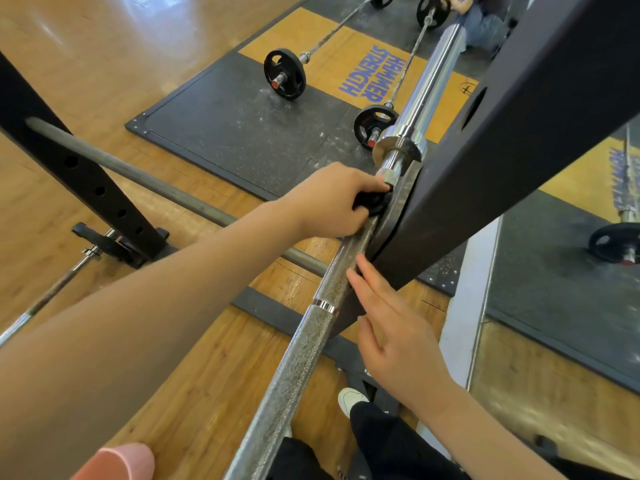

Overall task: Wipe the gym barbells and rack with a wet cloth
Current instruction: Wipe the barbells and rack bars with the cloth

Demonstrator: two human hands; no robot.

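A chrome barbell (304, 344) with a knurled shaft lies on the hook of the dark rack upright (519, 140), running from bottom centre toward the top right. My left hand (329, 202) grips a dark cloth (372, 204) and presses it against the bar right at the hook, just below the chrome collar (398, 147). My right hand (398, 330) is flat with straight fingers, its fingertips touching the bar and the rack's edge lower down.
A second rack post (86, 181) stands at left with a grey safety bar (138, 174) crossing to the right. Two small barbells with black plates (284, 73) lie on the lifting platform (242, 126). A mirror (568, 271) is at right. My shoe (351, 400) is below.
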